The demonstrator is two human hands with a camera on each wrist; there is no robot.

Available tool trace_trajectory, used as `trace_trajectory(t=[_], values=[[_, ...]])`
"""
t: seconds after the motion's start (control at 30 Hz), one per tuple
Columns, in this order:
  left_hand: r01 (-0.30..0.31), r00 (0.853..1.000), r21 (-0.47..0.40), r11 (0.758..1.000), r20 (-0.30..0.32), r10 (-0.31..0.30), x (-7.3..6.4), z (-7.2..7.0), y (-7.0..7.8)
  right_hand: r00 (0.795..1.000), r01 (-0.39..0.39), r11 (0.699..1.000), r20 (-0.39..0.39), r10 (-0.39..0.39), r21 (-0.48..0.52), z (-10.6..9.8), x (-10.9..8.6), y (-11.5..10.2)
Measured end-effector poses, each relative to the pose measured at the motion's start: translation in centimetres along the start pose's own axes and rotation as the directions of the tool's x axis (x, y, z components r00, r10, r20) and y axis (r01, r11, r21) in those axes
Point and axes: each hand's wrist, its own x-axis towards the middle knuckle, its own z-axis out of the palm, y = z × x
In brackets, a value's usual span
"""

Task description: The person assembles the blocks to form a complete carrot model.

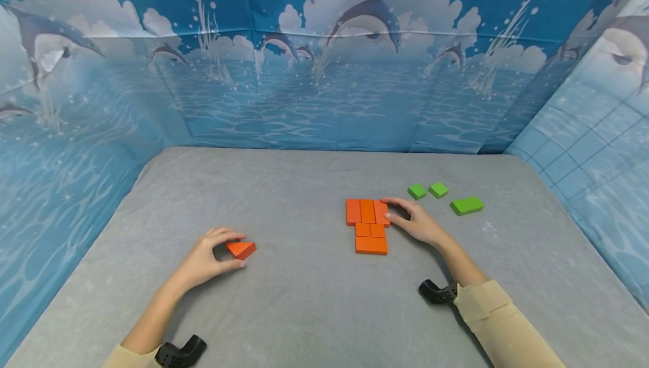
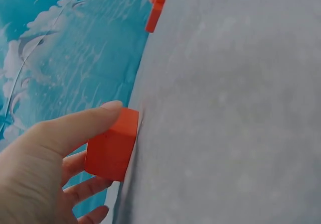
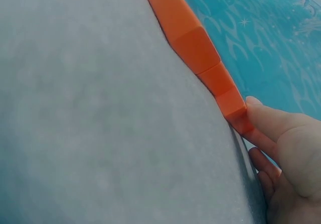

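An orange triangular block (image 1: pixel 241 249) lies on the grey cloth at the left, between the thumb and fingers of my left hand (image 1: pixel 205 258), which pinches it. The left wrist view shows the thumb of that hand against the orange block (image 2: pixel 111 146). Right of centre, several orange blocks (image 1: pixel 371 244) lie flat and close together, a wider row at the far side above a narrower part. My right hand (image 1: pixel 418 224) pinches the rightmost block (image 1: pixel 381 213) of the far row. In the right wrist view, its thumb touches the end of the orange blocks (image 3: pixel 231 103).
Two small green blocks (image 1: pixel 417 191) and a longer green block (image 1: pixel 467 205) lie beyond my right hand. Grey cloth (image 1: pixel 299 300) covers the table. A blue curtain (image 1: pixel 304 103) with dolphins encloses its back and sides.
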Motion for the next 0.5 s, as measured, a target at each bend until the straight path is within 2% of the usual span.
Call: trace_trajectory(t=[0.2,0.5], values=[[0.006,1.000,-0.030,1.000,0.004,-0.005,-0.48,0.15,-0.86,1.000,-0.008,1.000,-0.002,0.008,0.006,0.05,0.00,-0.20],[-0.003,1.000,-0.044,0.999,-0.013,0.002,-0.58,0.25,-1.19,1.000,0.007,1.000,-0.008,-0.007,0.006,0.08,-0.07,-0.08]])
